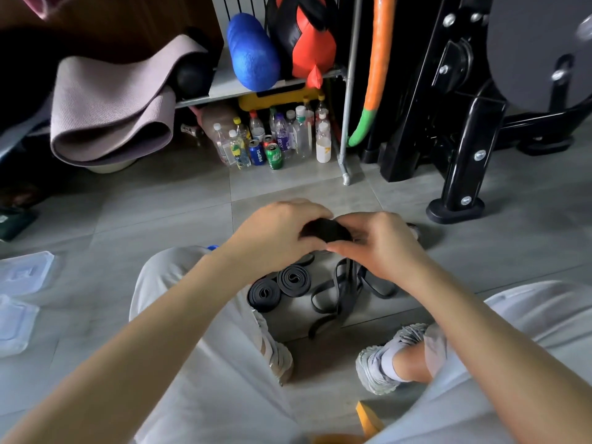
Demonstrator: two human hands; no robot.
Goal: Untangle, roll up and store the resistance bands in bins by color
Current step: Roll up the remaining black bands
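Here, black band roll [325, 230] between both, left hand [272, 238], right hand [381, 248] clamped on it

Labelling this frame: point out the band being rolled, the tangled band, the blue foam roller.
band being rolled [325, 230]: head view, dark roll's face.
tangled band [347, 293]: head view, middle strands.
blue foam roller [253, 52]: head view, mid-body.

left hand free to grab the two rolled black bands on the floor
Probably not yet: the left hand and right hand both grip a black band roll; the rolled black bands lie unobstructed below.
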